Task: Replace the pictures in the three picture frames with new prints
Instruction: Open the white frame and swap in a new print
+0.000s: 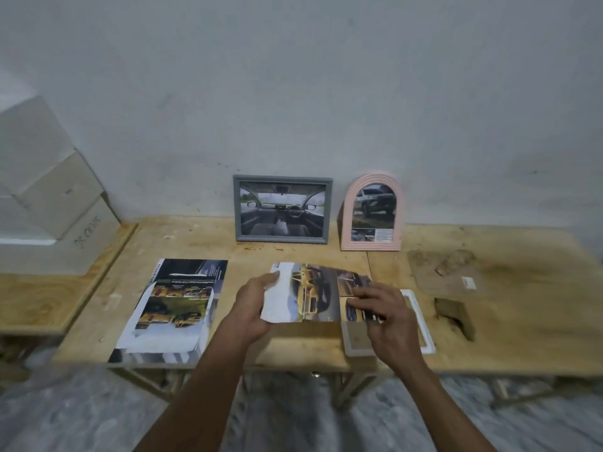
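Observation:
A car print (pixel 318 291) with yellow vehicles is held just above the wooden table (pixel 293 347). My left hand (pixel 256 305) grips its white left edge. My right hand (pixel 385 316) presses fingers on its right side. Under my right hand a white frame (pixel 422 324) lies flat on the table, partly hidden. A grey frame (pixel 283 208) with a car-interior picture leans upright against the wall. To its right stands a pink arched frame (pixel 372 212) holding a car picture. A stack of prints (pixel 176 309) lies at the left.
A brown backing board (pixel 450 275) and a dark wooden block (pixel 455 316) lie on the right of the table. White cardboard boxes (pixel 49 197) are piled on a lower table at the left. The grey wall runs directly behind the frames.

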Motion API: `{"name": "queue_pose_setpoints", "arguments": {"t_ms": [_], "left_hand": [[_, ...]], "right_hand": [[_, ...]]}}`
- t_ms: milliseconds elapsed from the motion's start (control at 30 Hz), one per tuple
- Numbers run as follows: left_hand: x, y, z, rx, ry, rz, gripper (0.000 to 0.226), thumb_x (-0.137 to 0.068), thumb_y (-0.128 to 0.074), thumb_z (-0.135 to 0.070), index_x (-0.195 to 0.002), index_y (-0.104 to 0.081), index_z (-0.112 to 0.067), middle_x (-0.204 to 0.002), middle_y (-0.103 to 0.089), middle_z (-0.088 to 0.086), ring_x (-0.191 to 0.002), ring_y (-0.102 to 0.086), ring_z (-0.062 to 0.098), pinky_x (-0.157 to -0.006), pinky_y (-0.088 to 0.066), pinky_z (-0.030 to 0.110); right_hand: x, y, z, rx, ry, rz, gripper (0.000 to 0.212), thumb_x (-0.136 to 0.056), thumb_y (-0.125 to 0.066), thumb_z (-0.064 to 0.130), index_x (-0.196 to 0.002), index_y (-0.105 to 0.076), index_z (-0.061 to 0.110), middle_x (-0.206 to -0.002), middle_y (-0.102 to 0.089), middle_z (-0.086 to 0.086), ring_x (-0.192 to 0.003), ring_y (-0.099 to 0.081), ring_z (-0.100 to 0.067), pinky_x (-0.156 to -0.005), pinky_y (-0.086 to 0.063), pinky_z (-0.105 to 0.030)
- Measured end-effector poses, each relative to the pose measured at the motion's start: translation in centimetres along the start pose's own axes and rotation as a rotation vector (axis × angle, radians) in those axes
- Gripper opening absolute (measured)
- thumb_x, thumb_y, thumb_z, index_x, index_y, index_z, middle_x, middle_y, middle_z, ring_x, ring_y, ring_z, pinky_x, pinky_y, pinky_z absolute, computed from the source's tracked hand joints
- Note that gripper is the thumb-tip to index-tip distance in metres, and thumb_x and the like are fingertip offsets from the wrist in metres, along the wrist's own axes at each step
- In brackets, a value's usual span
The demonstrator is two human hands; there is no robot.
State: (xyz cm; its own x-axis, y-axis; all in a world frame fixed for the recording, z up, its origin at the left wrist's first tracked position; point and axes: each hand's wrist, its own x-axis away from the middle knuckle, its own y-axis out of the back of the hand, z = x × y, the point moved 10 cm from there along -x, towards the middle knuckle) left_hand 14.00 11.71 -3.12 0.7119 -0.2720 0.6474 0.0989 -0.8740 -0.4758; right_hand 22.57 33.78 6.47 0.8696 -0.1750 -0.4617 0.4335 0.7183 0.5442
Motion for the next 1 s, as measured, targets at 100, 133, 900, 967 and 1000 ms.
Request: {"name": "queue_pose_setpoints", "arguments": {"t_ms": [100,133,900,967,1000], "left_hand": [[1.2,-1.8,-0.8,-0.274,-0.113,-0.024,0.038,-0.093,-0.053,0.005,-0.13,-0.057,-0.004,-0.111,-0.069,0.021,-0.079,-0.068,0.035,-0.06,-0.056,0.035],[1.5,-2.5,-0.7,-0.302,-0.124,-0.019,0.04,-0.092,-0.054,0.007,-0.131,-0.056,-0.005,-0.114,-0.069,0.021,-0.082,-0.069,0.035,-0.059,-0.056,0.035],[-3.6,-11.9,13.9,-0.646,-0.204,-0.367,0.028,-0.087,-0.075,-0.02,-0.063,-0.066,-0.008,-0.06,-0.062,0.007,-0.055,-0.049,0.019,-0.047,-0.042,0.024],[-4.6,-10.4,14.6,-0.687,-0.189,-0.41,0.027,-0.086,-0.077,-0.018,-0.063,-0.065,-0.01,-0.061,-0.063,0.006,-0.056,-0.051,0.018,-0.051,-0.045,0.026],[-5.2,-9.7,14.8,-0.715,-0.181,-0.433,0.023,-0.085,-0.078,-0.017,-0.067,-0.066,-0.009,-0.065,-0.065,0.007,-0.057,-0.054,0.018,-0.052,-0.046,0.026]], "right_hand": [[0.7,3.1,-0.8,0.096,-0.008,-0.015,0.074,-0.047,-0.06,-0.026,-0.103,-0.076,0.021,-0.112,-0.067,0.012,-0.114,-0.053,-0.014,-0.098,-0.036,-0.01],[0.8,4.2,-1.3,0.102,-0.023,-0.018,0.08,-0.045,-0.06,-0.027,-0.108,-0.074,0.021,-0.114,-0.066,0.013,-0.115,-0.052,-0.013,-0.098,-0.035,-0.009],[2.9,12.4,-24.2,-0.089,-0.686,0.172,0.037,-0.079,-0.073,0.007,-0.106,-0.057,0.026,-0.095,-0.064,0.002,-0.077,-0.062,-0.009,-0.054,-0.042,-0.011],[3.6,11.1,-25.5,-0.027,-0.712,0.225,0.04,-0.073,-0.074,0.002,-0.101,-0.059,0.026,-0.093,-0.065,0.003,-0.076,-0.063,-0.007,-0.054,-0.045,-0.011],[3.9,10.6,-26.3,0.002,-0.725,0.22,0.04,-0.071,-0.074,0.002,-0.098,-0.059,0.027,-0.094,-0.065,0.004,-0.077,-0.065,-0.009,-0.056,-0.05,-0.016]]}}
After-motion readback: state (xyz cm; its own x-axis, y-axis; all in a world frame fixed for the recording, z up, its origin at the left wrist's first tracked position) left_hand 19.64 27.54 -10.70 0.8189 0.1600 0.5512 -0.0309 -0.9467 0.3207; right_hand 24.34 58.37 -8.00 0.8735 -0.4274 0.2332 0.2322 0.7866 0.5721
